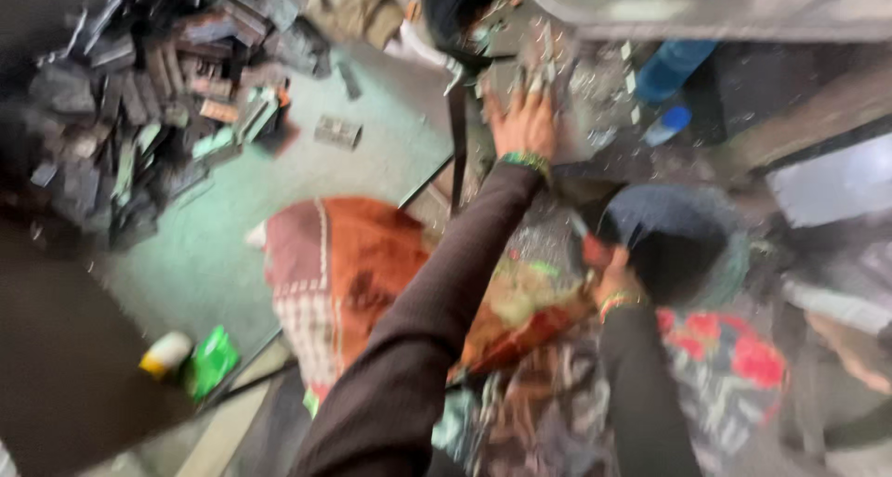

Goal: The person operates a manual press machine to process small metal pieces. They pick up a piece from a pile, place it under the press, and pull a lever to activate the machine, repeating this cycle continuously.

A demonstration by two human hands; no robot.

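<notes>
The view is blurred by motion. My left hand reaches forward in a dark sleeve with a green bangle at the wrist. Its fingers lie spread on a grey metal work surface strewn with small shiny scraps, and it holds nothing. My right hand, also bangled, is low beside the rim of a dark round tub. A small red shape shows at its fingers, but I cannot tell whether it is gripped. An orange-red patterned cloth covers my lap below both arms.
A heap of dark metal pieces lies on the green floor at the left, with one loose piece beside it. A blue bottle stands under the machine at the top right. A yellow-white object and a green packet lie at the lower left.
</notes>
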